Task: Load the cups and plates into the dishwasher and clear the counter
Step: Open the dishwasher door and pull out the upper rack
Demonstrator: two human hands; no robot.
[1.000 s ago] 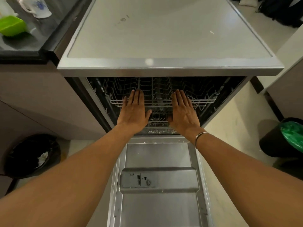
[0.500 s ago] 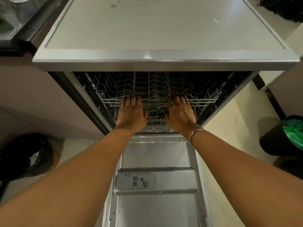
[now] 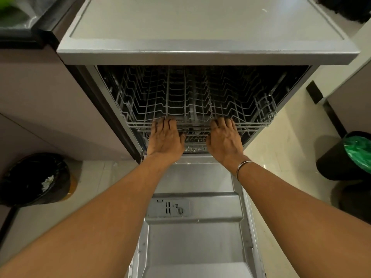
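Dishwasher rack (image 3: 253, 124): left hand (image 3: 165, 137), right hand (image 3: 224, 138)

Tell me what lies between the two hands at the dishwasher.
In the head view, only a bare stretch of the wire rack's front rail lies between the left hand and the right hand, which both grip that rail.

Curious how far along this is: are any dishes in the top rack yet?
No, the top rack shows only bare wire tines with nothing loaded in it.

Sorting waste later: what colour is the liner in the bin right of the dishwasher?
The liner is green; the head view shows it best.
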